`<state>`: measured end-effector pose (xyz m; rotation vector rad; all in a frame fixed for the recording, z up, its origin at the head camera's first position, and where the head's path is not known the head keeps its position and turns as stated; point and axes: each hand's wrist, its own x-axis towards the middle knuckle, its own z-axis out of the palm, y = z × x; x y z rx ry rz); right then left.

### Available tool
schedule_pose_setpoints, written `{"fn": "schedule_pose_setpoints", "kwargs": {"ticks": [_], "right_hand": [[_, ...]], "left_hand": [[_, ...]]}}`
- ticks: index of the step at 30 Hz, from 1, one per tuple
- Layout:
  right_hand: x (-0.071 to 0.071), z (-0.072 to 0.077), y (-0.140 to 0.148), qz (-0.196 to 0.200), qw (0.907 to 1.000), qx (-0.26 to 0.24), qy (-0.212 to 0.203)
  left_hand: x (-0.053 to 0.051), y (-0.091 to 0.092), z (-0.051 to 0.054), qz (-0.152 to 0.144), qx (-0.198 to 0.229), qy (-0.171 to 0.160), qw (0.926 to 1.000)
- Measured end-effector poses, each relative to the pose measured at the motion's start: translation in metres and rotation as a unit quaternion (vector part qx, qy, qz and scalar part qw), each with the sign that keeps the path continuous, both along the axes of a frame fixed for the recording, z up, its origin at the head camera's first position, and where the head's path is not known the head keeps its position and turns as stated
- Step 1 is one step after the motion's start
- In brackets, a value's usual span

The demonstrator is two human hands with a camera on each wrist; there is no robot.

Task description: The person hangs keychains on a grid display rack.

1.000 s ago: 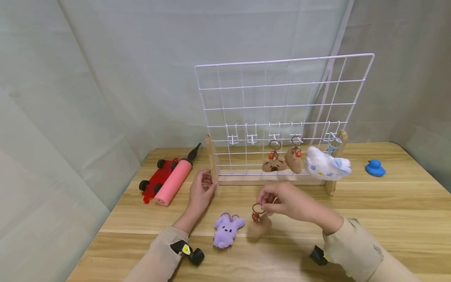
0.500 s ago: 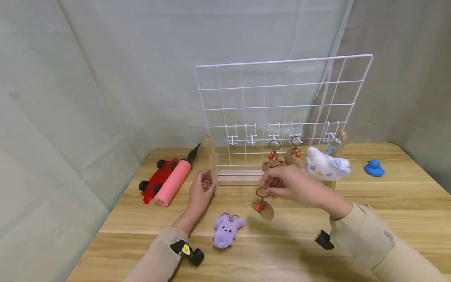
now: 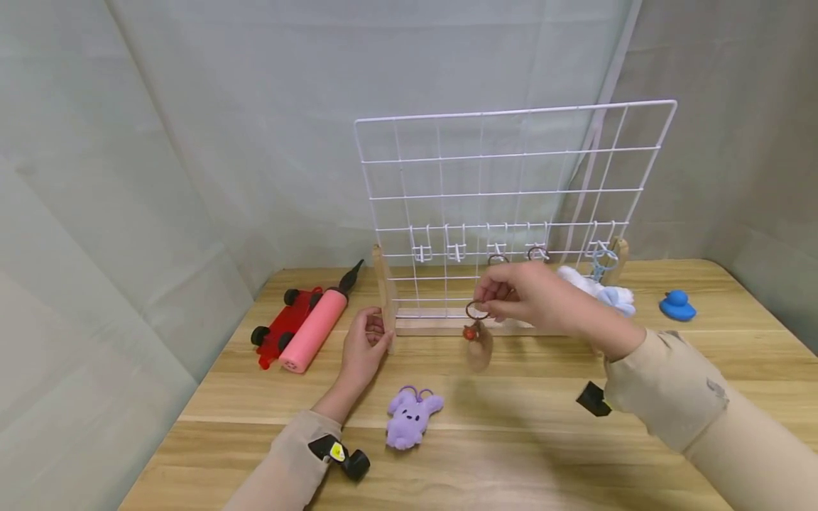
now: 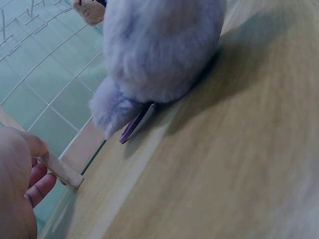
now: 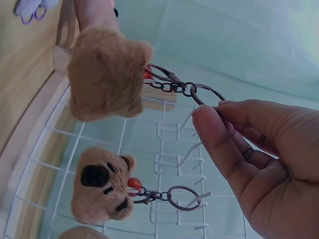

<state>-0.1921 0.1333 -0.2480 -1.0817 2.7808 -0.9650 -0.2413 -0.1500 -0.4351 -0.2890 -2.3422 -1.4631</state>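
My right hand [image 3: 537, 294] pinches the metal ring of a brown bear plush keychain [image 5: 107, 74], which dangles in front of the wire rack [image 3: 505, 193]. An orange bead hangs near its chain. In the right wrist view, a second bear keychain [image 5: 102, 184] hangs by its ring from a white hook. My left hand [image 3: 366, 348] grips the wooden upright [image 3: 384, 291] at the rack's left end. A purple rabbit plush keychain [image 3: 407, 420] lies on the table between my forearms. Partly behind my right hand hangs a white plush keychain [image 3: 616, 298] with a blue bow.
Bare white hooks [image 3: 456, 251] sit on the rack's left half. A red toy car [image 3: 287, 323] and a pink hand pump [image 3: 314, 332] lie left of the rack. A blue rubber duck [image 3: 678, 306] stands to its right. A pale curtain [image 3: 268, 142] hangs behind the table.
My right hand has lifted the bear keychain off the table and carried it up and forward to the rack. My left hand stays at the upright.
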Motion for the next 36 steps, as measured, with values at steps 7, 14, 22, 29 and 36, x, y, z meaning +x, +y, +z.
{"fn": "schedule_pose_setpoints", "kwargs": {"ticks": [7,14,22,29,36], "right_hand": [[-0.010,0.014,-0.003,-0.024,0.9995,0.017,0.011],[-0.025,0.021,-0.008,-0.029,0.9994,0.014,0.014],[-0.038,0.026,-0.013,-0.050,0.9983,0.026,0.016],[-0.047,0.028,-0.019,-0.072,0.9965,0.041,0.013],[-0.055,0.027,-0.022,-0.072,0.9948,0.063,0.037]], "left_hand": [[0.000,0.000,0.000,0.000,0.002,0.000,1.0000],[-0.001,-0.001,-0.003,0.000,0.007,0.015,0.9999],[-0.002,-0.001,-0.004,-0.005,0.008,0.022,0.9997],[-0.002,-0.001,-0.003,-0.002,0.006,0.011,0.9999],[-0.001,0.000,-0.001,-0.001,0.007,-0.002,1.0000]]}}
